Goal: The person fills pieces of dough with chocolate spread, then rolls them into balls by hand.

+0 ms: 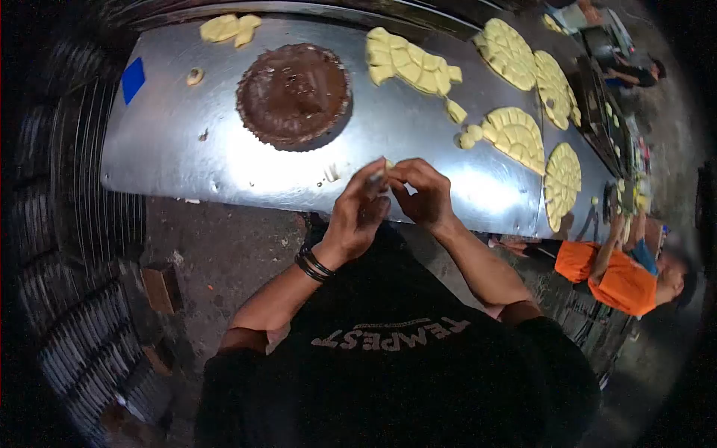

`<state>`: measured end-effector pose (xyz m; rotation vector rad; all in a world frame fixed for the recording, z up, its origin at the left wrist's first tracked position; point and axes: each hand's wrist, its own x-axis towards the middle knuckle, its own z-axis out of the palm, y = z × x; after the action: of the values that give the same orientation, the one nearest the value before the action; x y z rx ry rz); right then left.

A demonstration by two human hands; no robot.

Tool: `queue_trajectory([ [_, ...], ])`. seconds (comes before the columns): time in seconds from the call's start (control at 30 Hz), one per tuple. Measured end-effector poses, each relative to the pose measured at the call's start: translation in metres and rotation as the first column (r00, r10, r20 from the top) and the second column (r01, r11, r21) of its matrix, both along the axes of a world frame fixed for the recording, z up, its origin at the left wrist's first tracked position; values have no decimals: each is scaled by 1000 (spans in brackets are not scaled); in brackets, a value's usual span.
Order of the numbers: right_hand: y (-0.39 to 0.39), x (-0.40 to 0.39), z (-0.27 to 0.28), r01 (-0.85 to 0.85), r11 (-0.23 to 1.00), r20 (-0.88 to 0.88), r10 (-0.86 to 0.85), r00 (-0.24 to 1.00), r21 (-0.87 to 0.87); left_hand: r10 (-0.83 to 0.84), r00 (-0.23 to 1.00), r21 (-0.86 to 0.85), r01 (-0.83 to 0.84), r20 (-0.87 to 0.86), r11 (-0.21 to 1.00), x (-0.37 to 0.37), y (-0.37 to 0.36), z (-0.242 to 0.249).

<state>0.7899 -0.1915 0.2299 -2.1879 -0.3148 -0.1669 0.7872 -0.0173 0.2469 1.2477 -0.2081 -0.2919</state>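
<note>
My left hand (357,215) and my right hand (424,193) come together over the front edge of the metal table (418,142). Between their closed fingertips sits a small pale piece of dough (389,166), mostly hidden by the fingers. Dark brown smears mark the left fingers. Just beyond my hands stands a wide round container of chocolate filling (295,93), its rim crusted with brown. A small dough ball with a dark centre (195,77) lies left of the container. To the right, a cut slab of yellow dough (409,63) spreads out beside a loose dough piece (455,111).
Flattened dough rounds cut into pieces (508,54) cover the table's right side. A blue scraper (133,80) lies at the left end. Metal racks (82,172) stand at left. A person in an orange shirt (616,278) works at the far right.
</note>
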Motion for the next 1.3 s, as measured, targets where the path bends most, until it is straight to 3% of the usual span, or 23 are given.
queue_trajectory([
  [0.1, -62, -42, -52, 175, 977, -279, -135, 951, 124, -240, 968, 154, 227, 76, 962, -3, 0, -20],
  [0.13, -83, -63, -76, 257, 938, -405, -146, 903, 234, -161, 976, 267, 118, 144, 956, -3, 5, -11],
  [0.17, -89, -65, -64, 142, 985, -365, -98, 926, 95, -61, 975, 305, -7, 212, 952, -2, 5, -10],
  [0.2, -95, -67, -50, 29, 998, -318, -44, 947, -52, 38, 994, 252, -63, 101, 966, -4, 8, -18],
  [0.23, -100, -69, -35, -70, 979, -266, 17, 964, -190, 142, 987, 299, -156, 69, 941, -5, 9, 7],
  [0.3, -101, -18, 10, -479, 842, -556, 281, 782, -248, 251, 963, 305, -270, 101, 913, -7, 13, 4],
  [0.33, -98, -5, 11, -383, 910, -475, 268, 838, -161, 277, 957, 305, -289, 84, 907, -10, 12, 7],
  [0.37, -89, 8, 6, -309, 920, -181, 270, 946, -243, 313, 948, 300, -317, 63, 900, -13, 10, 10],
  [0.43, -69, 25, -25, -197, 975, 109, 207, 972, -103, 366, 923, 338, -383, 116, 859, -21, 5, 19],
  [0.5, -61, 13, -39, -377, 827, -106, 368, 924, -417, 458, 877, 349, -479, 147, 805, -29, 1, 32],
  [0.6, -103, 3, -48, -695, 602, -46, 742, 669, -393, 614, 777, 299, -624, 138, 722, -58, 8, 52],
  [0.63, -116, 16, -47, -746, 549, -132, 765, 630, -376, 655, 747, 276, -657, 114, 701, -71, 16, 51],
  [0.7, -121, 43, -53, -555, 691, 58, 649, 759, -463, 747, 658, 352, -725, 96, 592, -92, 19, 52],
  [0.77, -96, 51, -60, -244, 873, 199, 353, 914, -423, 777, 628, 396, -726, 50, 562, -106, 23, 41],
  [0.83, -72, 47, -63, -128, 910, 78, 172, 982, -394, 760, 650, 381, -699, -15, 605, -109, 26, 20],
  [0.93, -85, 10, -47, -369, 837, 73, 431, 899, -403, 661, 747, 327, -610, -66, 722, -83, 10, 12],
  [1.03, -132, 20, -59, -463, 814, 199, 548, 812, -350, 519, 853, 232, -495, -56, 838, -51, 5, 10],
  [1.1, -120, 30, -48, -164, 918, 208, 251, 945, -362, 397, 915, 230, -373, -68, 899, -30, 6, 11],
  [1.17, -93, 36, -53, 168, 908, 264, -67, 962, -385, 290, 953, 228, -265, -84, 937, -13, 10, 12],
  [1.3, -84, -7, -41, 59, 917, -85, -101, 991, -394, 76, 991, 161, -57, -112, 985, 11, 16, 6],
])
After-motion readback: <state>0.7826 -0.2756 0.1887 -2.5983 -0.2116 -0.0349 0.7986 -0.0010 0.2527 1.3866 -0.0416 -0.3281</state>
